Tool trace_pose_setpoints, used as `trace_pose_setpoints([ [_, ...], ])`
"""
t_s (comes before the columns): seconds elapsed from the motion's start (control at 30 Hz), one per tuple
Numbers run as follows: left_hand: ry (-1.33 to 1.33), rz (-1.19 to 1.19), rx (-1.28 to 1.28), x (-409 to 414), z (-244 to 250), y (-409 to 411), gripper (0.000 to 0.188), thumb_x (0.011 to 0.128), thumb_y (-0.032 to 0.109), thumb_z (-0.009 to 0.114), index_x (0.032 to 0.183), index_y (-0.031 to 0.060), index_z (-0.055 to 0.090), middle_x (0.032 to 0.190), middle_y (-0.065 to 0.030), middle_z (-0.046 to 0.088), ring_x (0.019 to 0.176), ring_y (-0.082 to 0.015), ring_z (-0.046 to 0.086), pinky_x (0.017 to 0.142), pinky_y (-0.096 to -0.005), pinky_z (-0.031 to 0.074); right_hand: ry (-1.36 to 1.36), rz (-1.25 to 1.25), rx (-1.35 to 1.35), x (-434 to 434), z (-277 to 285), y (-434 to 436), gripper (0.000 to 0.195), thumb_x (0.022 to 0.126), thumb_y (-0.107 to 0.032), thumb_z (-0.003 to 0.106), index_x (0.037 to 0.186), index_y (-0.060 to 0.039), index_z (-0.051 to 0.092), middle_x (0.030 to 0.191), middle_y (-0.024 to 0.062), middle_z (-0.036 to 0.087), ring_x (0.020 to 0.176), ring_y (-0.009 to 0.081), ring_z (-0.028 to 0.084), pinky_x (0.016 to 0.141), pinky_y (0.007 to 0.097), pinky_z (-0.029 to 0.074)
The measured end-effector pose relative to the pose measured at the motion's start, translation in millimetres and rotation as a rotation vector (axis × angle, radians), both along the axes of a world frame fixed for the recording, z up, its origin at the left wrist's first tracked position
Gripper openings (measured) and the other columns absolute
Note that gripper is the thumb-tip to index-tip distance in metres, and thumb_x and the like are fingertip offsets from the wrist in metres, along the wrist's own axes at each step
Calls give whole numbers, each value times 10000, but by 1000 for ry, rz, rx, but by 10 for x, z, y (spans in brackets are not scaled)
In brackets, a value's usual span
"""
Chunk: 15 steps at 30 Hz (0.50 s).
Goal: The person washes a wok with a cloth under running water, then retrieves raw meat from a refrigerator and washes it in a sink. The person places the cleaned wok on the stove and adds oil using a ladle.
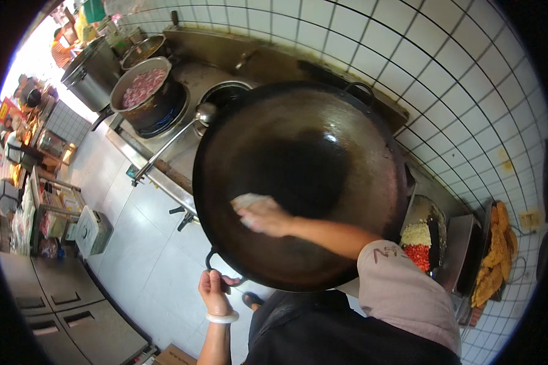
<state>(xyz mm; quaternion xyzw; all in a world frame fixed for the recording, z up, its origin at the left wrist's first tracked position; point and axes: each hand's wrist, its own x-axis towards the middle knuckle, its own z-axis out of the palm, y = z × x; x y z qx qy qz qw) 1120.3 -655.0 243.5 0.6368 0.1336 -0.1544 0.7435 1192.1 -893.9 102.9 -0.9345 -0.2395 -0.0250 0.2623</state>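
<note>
A large dark wok (301, 159) fills the middle of the view, with a wet shine on its upper right inner wall. My right hand (265, 218) reaches into it and presses a pale cloth (251, 200) against the lower left of the inner surface. At the wok's near rim, my left hand (217, 288), with a white bangle on the wrist, is closed around the looped metal handle (209, 260). Left of the wok, a long-handled metal ladle (173, 139) lies across the stove edge.
A pot of raw meat pieces (144, 86) stands over a lit blue burner, beside a tall stockpot (93, 75). On the right are chopped garlic and red chili (417, 257) and a tray of fried food (495, 255). Steel cabinets (68, 296) stand lower left; people are farther off.
</note>
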Motion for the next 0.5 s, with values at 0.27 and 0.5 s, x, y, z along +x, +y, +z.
trace_pose_setpoints([
  [0.27,20,18,-54,47,-8,-8,234,909,226,429,726,81,448,565,-27,530,523,-162,578,424,-196,329,98,-585,-958,-612,758,-3118,386,775,-193,518,1159,-153,514,1150,49,489,1107,227,403,890,456,284],
  [0.5,19,-132,51,371,142,171,161,888,220,464,837,73,507,644,-21,575,615,-115,572,507,-199,327,-139,-739,-539,-83,1003,-2870,103,743,-118,528,781,-69,610,747,131,596,712,323,569,681,456,431],
])
